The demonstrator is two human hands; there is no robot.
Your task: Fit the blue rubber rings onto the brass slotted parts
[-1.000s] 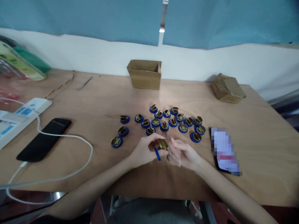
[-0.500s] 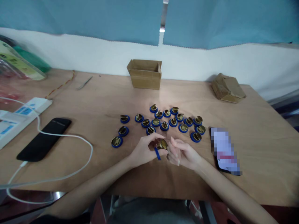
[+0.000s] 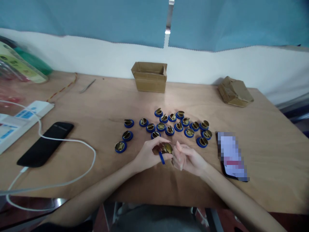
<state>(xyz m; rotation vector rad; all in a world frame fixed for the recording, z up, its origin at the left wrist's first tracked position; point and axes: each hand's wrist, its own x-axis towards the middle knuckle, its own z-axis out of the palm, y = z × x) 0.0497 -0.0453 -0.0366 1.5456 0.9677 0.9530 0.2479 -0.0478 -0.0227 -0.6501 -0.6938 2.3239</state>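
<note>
One disc (image 3: 168, 148) sits in my left hand (image 3: 147, 156), over the near part of the table (image 3: 145, 187), just beside my right hand (image 3: 191, 160). The left is half curled around it, thumb below and forefinger arched over. The disc is tipped up on edge: its blue rim (image 3: 161, 158) shows as a strip, long axis steep, slanting from upper left to lower right, with the brass side turned toward my right hand. That hand is loosely closed, thumb near forefinger; whether it grips the thin strand (image 3: 173, 143) at its fingertips, I cannot tell. Beyond, more discs (image 3: 169, 130) lie brass side up, in front of an open box (image 3: 151, 82).
</note>
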